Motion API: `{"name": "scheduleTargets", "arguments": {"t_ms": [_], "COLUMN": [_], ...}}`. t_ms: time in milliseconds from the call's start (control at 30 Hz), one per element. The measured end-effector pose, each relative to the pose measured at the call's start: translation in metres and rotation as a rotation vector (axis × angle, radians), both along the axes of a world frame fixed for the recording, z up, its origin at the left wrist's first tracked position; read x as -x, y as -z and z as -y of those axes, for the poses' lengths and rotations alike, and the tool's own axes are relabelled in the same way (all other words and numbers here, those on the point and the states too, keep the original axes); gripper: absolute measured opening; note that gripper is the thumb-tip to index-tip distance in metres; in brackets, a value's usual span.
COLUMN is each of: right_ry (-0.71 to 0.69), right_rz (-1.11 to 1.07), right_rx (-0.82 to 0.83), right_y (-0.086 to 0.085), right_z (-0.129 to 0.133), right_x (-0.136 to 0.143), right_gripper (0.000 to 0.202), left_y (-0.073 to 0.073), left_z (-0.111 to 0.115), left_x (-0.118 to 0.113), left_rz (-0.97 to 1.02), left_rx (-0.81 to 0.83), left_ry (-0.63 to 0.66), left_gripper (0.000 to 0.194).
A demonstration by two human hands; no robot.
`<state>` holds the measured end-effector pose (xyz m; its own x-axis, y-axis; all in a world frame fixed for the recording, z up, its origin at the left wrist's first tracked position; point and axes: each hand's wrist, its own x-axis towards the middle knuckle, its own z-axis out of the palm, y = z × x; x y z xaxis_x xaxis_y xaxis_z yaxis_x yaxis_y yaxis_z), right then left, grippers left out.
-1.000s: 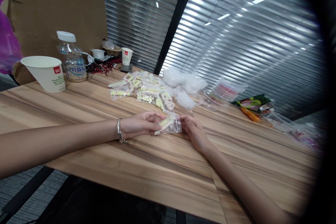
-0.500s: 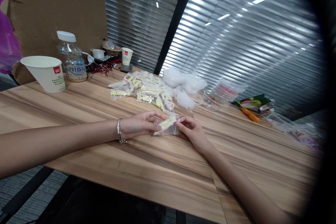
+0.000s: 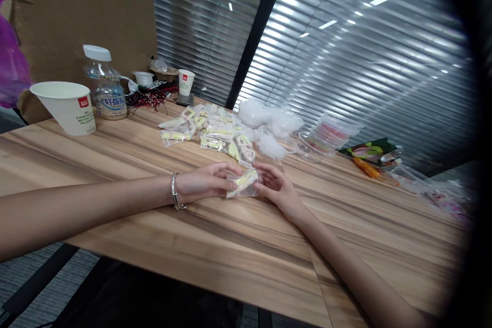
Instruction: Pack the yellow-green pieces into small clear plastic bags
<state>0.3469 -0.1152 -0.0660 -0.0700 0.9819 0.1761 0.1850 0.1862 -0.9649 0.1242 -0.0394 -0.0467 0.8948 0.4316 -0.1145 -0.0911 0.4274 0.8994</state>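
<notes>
Between my two hands, just above the wooden table (image 3: 215,225), is a small clear plastic bag (image 3: 246,184) with a pale yellow and white strip-like item inside. My left hand (image 3: 207,182), with a silver bracelet at the wrist, grips the bag's left side between thumb and fingers. At the bag's right edge is my right hand (image 3: 277,187), its thumb and fingers closed round that side. Behind the hands lies a pile of similar small bags (image 3: 217,130) with yellow and whitish contents.
Crumpled clear plastic bags (image 3: 269,123) and stacked clear containers (image 3: 330,133) stand behind and to the right. A paper cup (image 3: 69,110) and a capped bottle (image 3: 107,87) are at left. An orange packet (image 3: 366,168) lies far right.
My right hand's fingers have shifted, its forefinger reaching further over the bag's top right edge. The bag's right side is drawn in a little. My left hand stays in place.
</notes>
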Motion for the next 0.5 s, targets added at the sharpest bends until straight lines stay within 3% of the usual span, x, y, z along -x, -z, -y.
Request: {"name": "scheduleTargets", "arguments": {"t_ms": [500], "right_ry": [0.021], "right_rz": [0.042], "right_rx": [-0.084], "right_y": [0.0048], "right_z": [0.0009], "right_x": [-0.0017], "right_gripper": [0.028], "left_y": [0.0046], "left_z": [-0.0008], "left_x": [-0.0015], "left_rz": [0.025], "left_rx": [0.012], "left_ry": [0.002], "left_gripper": [0.028]}}
